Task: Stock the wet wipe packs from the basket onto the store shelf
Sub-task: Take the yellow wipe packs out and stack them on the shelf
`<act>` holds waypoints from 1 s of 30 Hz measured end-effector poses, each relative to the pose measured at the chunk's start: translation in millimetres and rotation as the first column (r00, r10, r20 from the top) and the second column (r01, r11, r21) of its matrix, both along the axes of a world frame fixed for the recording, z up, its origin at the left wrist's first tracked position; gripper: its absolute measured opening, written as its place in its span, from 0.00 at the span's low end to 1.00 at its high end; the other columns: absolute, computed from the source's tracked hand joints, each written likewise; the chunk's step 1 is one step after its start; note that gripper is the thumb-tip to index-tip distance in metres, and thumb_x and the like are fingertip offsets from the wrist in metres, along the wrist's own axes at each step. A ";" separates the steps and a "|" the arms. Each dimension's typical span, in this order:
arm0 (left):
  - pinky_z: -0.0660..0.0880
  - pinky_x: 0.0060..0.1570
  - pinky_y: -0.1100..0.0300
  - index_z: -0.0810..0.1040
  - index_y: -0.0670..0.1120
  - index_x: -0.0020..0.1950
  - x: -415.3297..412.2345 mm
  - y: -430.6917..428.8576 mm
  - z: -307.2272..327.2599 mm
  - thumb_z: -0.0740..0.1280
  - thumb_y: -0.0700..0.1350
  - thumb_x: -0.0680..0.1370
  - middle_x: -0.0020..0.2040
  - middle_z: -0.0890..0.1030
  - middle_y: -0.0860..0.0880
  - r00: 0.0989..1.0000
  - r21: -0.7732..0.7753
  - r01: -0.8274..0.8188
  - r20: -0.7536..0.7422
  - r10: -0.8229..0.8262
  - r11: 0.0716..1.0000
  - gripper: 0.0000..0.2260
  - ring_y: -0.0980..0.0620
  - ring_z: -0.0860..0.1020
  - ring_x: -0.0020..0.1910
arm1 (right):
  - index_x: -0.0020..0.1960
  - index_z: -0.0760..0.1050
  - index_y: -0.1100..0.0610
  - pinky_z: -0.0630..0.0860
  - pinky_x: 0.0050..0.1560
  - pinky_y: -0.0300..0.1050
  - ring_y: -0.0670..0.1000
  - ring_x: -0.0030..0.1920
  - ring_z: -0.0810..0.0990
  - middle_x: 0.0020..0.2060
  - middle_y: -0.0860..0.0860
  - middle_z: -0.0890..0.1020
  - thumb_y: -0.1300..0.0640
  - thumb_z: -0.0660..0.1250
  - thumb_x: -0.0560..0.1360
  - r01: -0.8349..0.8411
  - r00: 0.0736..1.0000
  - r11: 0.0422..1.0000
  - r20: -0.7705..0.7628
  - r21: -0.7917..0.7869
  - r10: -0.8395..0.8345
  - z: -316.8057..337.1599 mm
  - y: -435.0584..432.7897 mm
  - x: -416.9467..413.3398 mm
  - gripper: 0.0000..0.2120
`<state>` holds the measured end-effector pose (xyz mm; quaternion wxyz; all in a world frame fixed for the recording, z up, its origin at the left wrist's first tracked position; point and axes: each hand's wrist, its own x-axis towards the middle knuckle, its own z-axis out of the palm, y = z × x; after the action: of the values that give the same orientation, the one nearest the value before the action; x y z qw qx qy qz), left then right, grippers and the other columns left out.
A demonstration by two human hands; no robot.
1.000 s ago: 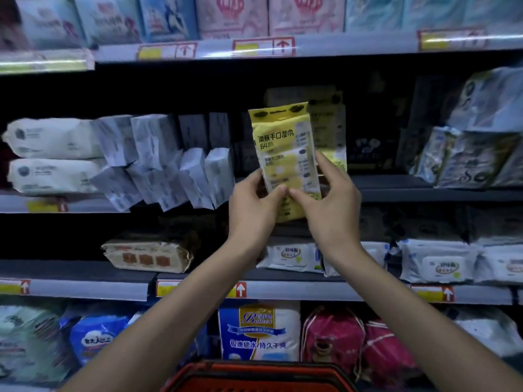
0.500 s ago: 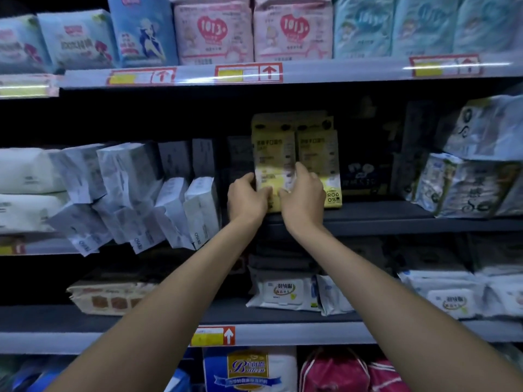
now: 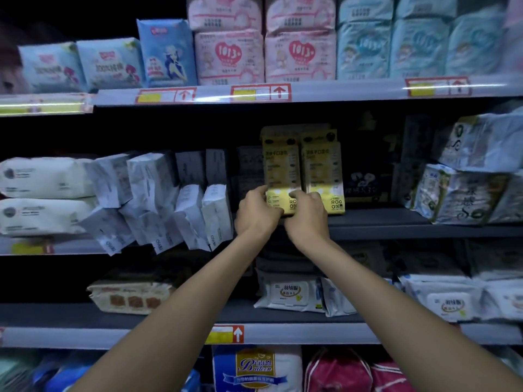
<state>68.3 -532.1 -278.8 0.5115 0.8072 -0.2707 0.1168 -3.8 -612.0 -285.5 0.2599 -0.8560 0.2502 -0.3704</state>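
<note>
A yellow wet wipe pack (image 3: 280, 168) stands upright on the dark middle shelf (image 3: 376, 222). My left hand (image 3: 256, 212) grips its lower left edge. My right hand (image 3: 307, 215) holds its lower right corner, fingers curled over the front. A second yellow pack (image 3: 322, 171) stands right beside it on the right, touching it, with more yellow packs behind. The basket is out of view.
Leaning white packs (image 3: 158, 199) crowd the shelf left of my hands. Dark packs (image 3: 365, 179) and crumpled white bags (image 3: 467, 190) stand to the right. Lidded wipe packs (image 3: 288, 292) lie on the shelf below. Pink and blue packs (image 3: 300, 55) fill the top shelf.
Both hands carried the yellow pack up and forward from in front of the shelf and stood it on the middle shelf beside the other yellow pack. The basket dropped out of view.
</note>
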 end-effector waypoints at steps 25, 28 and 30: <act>0.68 0.73 0.54 0.62 0.56 0.82 -104.5 109.8 -72.2 0.71 0.59 0.78 0.80 0.66 0.55 0.928 0.452 0.266 0.118 -0.353 0.851 0.35 0.54 0.67 0.77 | 0.80 0.60 0.48 0.72 0.68 0.52 0.61 0.73 0.66 0.72 0.56 0.63 0.42 0.74 0.73 -0.083 0.913 0.996 -0.403 -0.029 0.064 -47.2 21.7 -173.3 0.41; 0.66 0.75 0.51 0.58 0.59 0.83 -111.4 121.2 -102.8 0.67 0.64 0.78 0.83 0.60 0.56 0.927 0.575 0.181 0.172 -0.334 0.798 0.36 0.54 0.61 0.80 | 0.82 0.54 0.47 0.70 0.70 0.55 0.59 0.76 0.62 0.76 0.54 0.58 0.36 0.73 0.73 -0.139 0.872 0.990 -0.471 0.016 0.131 -82.6 26.8 -185.6 0.45; 0.64 0.76 0.47 0.55 0.61 0.83 -115.7 127.5 -125.8 0.65 0.66 0.78 0.84 0.56 0.55 0.927 0.635 0.162 0.164 -0.338 0.755 0.37 0.52 0.57 0.82 | 0.82 0.52 0.47 0.69 0.71 0.55 0.58 0.77 0.60 0.76 0.53 0.58 0.34 0.73 0.71 -0.170 0.844 0.984 -0.509 0.046 0.170 -109.5 29.2 -191.6 0.49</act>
<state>-47.4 -404.6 -404.7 0.1923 0.8609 -0.4670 0.0613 -195.4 -582.7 -395.1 0.2157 -0.9423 0.2332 -0.1060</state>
